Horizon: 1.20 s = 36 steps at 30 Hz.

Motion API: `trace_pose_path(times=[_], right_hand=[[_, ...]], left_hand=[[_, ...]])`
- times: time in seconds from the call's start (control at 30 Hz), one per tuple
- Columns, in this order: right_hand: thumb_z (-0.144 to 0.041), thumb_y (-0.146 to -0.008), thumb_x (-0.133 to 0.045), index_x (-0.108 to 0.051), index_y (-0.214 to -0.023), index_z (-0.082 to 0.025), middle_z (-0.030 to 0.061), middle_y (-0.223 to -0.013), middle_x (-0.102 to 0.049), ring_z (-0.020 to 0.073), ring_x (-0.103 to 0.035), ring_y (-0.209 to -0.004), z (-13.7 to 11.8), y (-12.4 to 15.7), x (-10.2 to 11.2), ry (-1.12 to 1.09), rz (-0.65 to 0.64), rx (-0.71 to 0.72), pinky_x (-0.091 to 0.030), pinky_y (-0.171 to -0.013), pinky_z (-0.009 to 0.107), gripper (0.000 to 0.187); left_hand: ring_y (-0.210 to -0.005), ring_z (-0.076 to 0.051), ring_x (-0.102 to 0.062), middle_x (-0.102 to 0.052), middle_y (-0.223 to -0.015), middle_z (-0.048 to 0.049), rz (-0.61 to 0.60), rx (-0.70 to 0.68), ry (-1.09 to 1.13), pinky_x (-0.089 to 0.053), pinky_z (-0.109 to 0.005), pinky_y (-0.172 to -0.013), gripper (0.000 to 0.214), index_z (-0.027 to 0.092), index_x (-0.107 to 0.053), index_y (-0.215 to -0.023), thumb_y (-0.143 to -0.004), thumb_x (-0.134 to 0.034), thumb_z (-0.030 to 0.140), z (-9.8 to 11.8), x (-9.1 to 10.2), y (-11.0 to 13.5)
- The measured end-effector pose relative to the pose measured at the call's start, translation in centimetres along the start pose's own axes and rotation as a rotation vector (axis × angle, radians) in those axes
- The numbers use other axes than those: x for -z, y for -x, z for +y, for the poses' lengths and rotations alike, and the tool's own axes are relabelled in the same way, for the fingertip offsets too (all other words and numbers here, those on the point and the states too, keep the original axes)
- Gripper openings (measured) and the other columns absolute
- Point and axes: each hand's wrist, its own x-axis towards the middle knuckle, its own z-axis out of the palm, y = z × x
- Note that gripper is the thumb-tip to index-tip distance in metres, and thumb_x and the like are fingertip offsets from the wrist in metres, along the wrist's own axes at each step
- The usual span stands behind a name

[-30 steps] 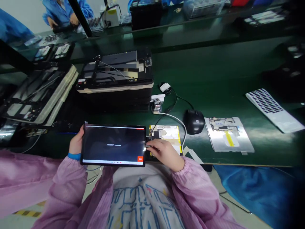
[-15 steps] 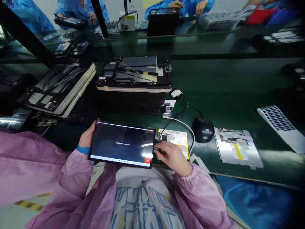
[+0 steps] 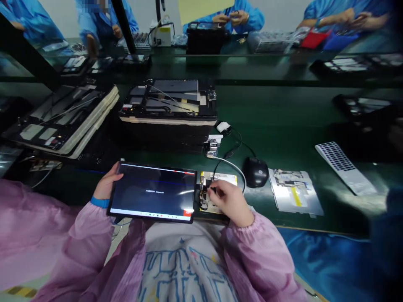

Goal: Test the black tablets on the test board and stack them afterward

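My left hand (image 3: 107, 184), with a blue band at the wrist, grips the left edge of a tablet (image 3: 153, 193), its thumb over the front. The tablet is tilted toward me; its dark lit screen carries a line of small text and a red patch at the lower right corner. Just right of the tablet, my right hand (image 3: 232, 202) pinches the end of a thin black cable (image 3: 214, 167); the fingers partly hide the plug. Beneath that hand lies a flat board with yellow edges (image 3: 231, 180). A small dark piece (image 3: 199, 187) sits at the tablet's right edge.
Behind the tablet rises a stack of opened device housings (image 3: 170, 102), with another stack (image 3: 66, 117) to its left. Rightward are a black mouse (image 3: 255, 172), a metal plate with parts (image 3: 296, 193) and a white keypad strip (image 3: 343, 167). Co-workers in blue sleeves (image 3: 248, 19) work across the bench.
My right hand has drawn back from the tablet's right edge, bringing the cable end away to the right. The tablet stays in my left hand. The view has shifted slightly right.
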Motion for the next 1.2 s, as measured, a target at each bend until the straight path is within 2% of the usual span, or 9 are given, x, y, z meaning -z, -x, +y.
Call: trace_pose_path(times=[0.1,0.23,0.33,0.47,0.6,0.73,0.9,1.07,1.2], right_hand=[[-0.034,-0.085,-0.056,-0.062,-0.084,-0.018,-0.0007,-0.058,-0.059,0.0128,-0.055,-0.051,1.2,-1.8,1.3,-0.089,0.100,-0.099,-0.042,-0.051,0.023,0.018],[-0.029,-0.090,-0.050,-0.062,-0.102,-0.015,0.0042,-0.072,-0.067,0.0161,-0.063,-0.063,2.9,-5.3,1.1,0.019,-0.010,-0.103,-0.049,-0.060,0.026,0.021],[-0.017,-0.085,-0.056,-0.065,-0.094,-0.013,0.0107,-0.081,-0.066,0.0202,-0.063,-0.071,4.0,-7.7,0.0,0.259,0.003,-0.107,-0.048,-0.066,0.031,0.014],[-0.013,-0.082,-0.057,-0.067,-0.077,-0.014,0.0129,-0.082,-0.062,0.0224,-0.059,-0.077,4.4,-8.8,-0.5,0.337,0.036,-0.103,-0.047,-0.068,0.033,0.011],[-0.019,-0.084,-0.061,-0.065,-0.079,-0.017,0.0092,-0.087,-0.062,0.0225,-0.058,-0.085,2.9,-6.7,1.2,0.180,0.062,0.055,-0.048,-0.076,0.036,0.006],[-0.026,-0.088,-0.057,-0.062,-0.083,-0.019,0.0032,-0.078,-0.065,0.0142,-0.060,-0.067,0.7,-2.5,2.4,-0.147,-0.110,0.100,-0.047,-0.062,0.026,0.011],[-0.029,-0.088,-0.059,-0.064,-0.084,-0.019,0.0036,-0.076,-0.066,0.0135,-0.060,-0.065,0.5,1.2,0.5,-0.224,-0.043,0.027,-0.047,-0.059,0.024,0.012],[-0.030,-0.090,-0.055,-0.066,-0.083,-0.019,0.0050,-0.075,-0.062,0.0158,-0.059,-0.070,1.3,1.7,-1.5,-0.167,-0.044,0.092,-0.047,-0.062,0.027,0.017],[-0.030,-0.091,-0.054,-0.067,-0.084,-0.019,0.0052,-0.078,-0.061,0.0158,-0.059,-0.072,1.6,1.7,-1.8,-0.170,-0.020,0.133,-0.047,-0.063,0.027,0.018]], left_hand=[[-0.099,-0.027,-0.066,-0.074,-0.093,-0.0024,-0.010,0.019,0.038,-0.053,-0.029,-0.084,0.059,0.016,-0.060,-0.118,-0.060,-0.070,0.011,0.2,-0.3,0.1],[-0.091,-0.024,-0.069,-0.075,-0.090,-0.0014,0.003,0.021,0.067,-0.054,-0.023,-0.072,0.053,0.017,-0.063,-0.110,-0.059,-0.069,0.008,0.5,-1.0,0.6],[-0.089,-0.024,-0.069,-0.075,-0.089,-0.0013,0.009,0.016,0.064,-0.055,-0.023,-0.070,0.053,0.016,-0.063,-0.111,-0.059,-0.070,0.008,0.6,-1.0,0.7],[-0.085,-0.022,-0.070,-0.075,-0.088,0.0001,0.011,0.031,0.087,-0.055,-0.022,-0.068,0.050,0.018,-0.065,-0.108,-0.059,-0.070,0.008,0.6,-0.7,0.5],[-0.085,-0.018,-0.069,-0.074,-0.083,0.0015,0.077,0.029,0.095,-0.054,-0.017,-0.065,0.049,0.019,-0.067,-0.104,-0.057,-0.067,0.004,0.9,-1.2,0.7],[-0.092,-0.021,-0.069,-0.075,-0.082,0.0011,0.112,0.016,0.057,-0.056,-0.020,-0.072,0.051,0.020,-0.067,-0.103,-0.055,-0.066,0.004,1.1,-1.7,0.9],[-0.096,-0.025,-0.068,-0.075,-0.086,0.0010,0.087,0.030,0.000,-0.057,-0.027,-0.079,0.057,0.021,-0.065,-0.108,-0.054,-0.068,0.003,1.1,-1.0,0.2],[-0.105,-0.029,-0.064,-0.075,-0.090,0.0008,0.043,0.047,-0.031,-0.055,-0.039,-0.090,0.054,0.025,-0.067,-0.106,-0.056,-0.069,0.005,1.0,-0.1,-0.7],[-0.110,-0.031,-0.061,-0.075,-0.088,0.0003,0.063,0.034,-0.058,-0.054,-0.039,-0.092,0.047,0.024,-0.069,-0.098,-0.054,-0.070,0.006,0.9,0.1,-0.9]])
